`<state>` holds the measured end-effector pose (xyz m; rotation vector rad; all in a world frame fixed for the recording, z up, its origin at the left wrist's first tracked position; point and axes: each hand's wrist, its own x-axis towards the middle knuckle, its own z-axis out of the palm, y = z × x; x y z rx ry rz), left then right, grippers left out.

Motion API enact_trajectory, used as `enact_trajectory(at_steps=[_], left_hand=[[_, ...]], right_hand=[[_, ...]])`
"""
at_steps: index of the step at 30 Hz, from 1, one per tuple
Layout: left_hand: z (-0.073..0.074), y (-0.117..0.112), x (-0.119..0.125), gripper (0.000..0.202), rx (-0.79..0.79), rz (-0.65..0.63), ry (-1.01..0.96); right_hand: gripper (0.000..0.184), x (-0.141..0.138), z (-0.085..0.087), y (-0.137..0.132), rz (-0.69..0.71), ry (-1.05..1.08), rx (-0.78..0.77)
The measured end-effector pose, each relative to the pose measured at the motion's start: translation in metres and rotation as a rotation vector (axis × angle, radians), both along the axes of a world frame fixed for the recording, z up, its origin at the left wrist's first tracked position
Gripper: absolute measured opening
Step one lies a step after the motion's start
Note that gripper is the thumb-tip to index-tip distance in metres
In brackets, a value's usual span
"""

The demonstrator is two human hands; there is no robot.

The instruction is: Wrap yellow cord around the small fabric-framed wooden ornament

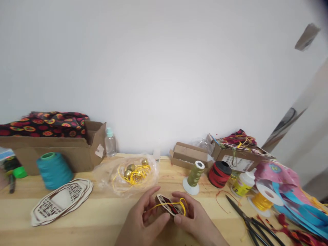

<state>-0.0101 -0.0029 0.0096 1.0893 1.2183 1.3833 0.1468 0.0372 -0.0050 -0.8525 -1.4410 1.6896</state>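
Between my hands, low in the middle of the head view, is a small wooden cut-out ornament (164, 201) with dark and red fabric in it. A yellow cord (167, 204) runs across its front and loops up at the right. My left hand (145, 218) grips the ornament's left side, thumb at its lower edge and fingers curled behind. On the other side, my right hand (193, 217) closes round the right end, near the cord's loop. The fingertips behind the piece are partly hidden.
Stacked wooden cut-outs (61, 200) and a teal thread cone (54, 171) stand left. Behind my hands lies a plastic bag (105, 176) with bells and yellow cord. Rightward are an olive spool (196, 175), a red-black spool (219, 175), a glue bottle (243, 183) and black scissors (246, 218).
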Motion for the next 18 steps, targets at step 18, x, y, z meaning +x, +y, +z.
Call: enact_trajectory(at_steps=[18], left_hand=[[0.005,-0.002,0.005,0.039,-0.01,-0.037,0.095]], right_hand=[[0.051,-0.003,-0.007,-0.001,0.005,0.036,-0.034]])
